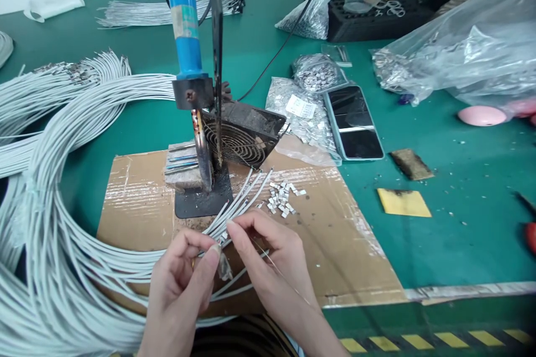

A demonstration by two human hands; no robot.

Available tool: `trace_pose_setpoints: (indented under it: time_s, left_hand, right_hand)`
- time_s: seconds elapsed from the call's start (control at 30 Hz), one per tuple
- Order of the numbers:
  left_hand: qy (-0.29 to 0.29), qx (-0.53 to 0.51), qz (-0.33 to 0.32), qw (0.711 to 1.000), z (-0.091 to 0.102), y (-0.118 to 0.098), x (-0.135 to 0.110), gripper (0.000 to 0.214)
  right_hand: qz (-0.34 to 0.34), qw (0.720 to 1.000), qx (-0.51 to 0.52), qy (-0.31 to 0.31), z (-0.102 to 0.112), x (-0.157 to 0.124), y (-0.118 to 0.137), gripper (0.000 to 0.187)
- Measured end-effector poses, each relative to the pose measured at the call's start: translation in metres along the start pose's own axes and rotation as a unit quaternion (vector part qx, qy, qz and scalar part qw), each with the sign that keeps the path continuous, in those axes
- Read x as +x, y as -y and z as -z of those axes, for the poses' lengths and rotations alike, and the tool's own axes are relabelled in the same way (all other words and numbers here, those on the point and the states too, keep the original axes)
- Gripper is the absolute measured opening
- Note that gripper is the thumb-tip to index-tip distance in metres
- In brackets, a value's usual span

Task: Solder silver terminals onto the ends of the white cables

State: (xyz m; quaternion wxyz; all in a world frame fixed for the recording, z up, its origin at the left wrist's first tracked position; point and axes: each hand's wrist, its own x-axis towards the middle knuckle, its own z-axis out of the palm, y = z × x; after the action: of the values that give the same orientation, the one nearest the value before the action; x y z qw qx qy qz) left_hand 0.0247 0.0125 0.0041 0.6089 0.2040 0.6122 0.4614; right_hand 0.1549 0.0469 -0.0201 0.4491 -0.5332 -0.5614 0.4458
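Observation:
My left hand [180, 276] is closed, thumb and forefinger pinching near a small metal connector [224, 236] in front of the soldering iron. My right hand [274, 254] is closed too, its fingertips meeting the connector's other side. Out of the right fingers a thin silvery wire [278, 269] trails back along the wrist; it looks like solder wire. Below the left fingertips is a crumpled greyish scrap [225, 269]. Grey-white cables [234, 209] pass behind both hands. Loose small connectors [282, 198] are piled beyond the right hand. How the fingertips grip the connector is partly hidden.
A blue-handled soldering iron [184, 17] stands tip down over a black base [203, 201], beside a dark fan [240, 136]. Coiled cables [50, 201] fill the left. Cardboard [347, 256] covers the green bench. A phone [354, 122], bags of connectors [316, 72] and a yellow sponge [403, 203] lie right.

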Motion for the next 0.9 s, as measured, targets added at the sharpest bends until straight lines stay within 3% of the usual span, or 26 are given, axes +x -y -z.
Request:
trace_pose_setpoints:
  time_s: [0.23,0.9]
  left_hand:
    - [-0.001,-0.014,0.008,1.000,-0.0006,0.0004,0.0003,0.044]
    - [-0.015,-0.007,0.024,1.000,0.0001,-0.0002,0.0005,0.051]
  right_hand:
    - [-0.044,0.999,0.020,0.011,-0.0015,0.0003,-0.0018,0.031]
    - [-0.008,1.000,0.010,-0.014,-0.0015,-0.0019,-0.0051,0.027]
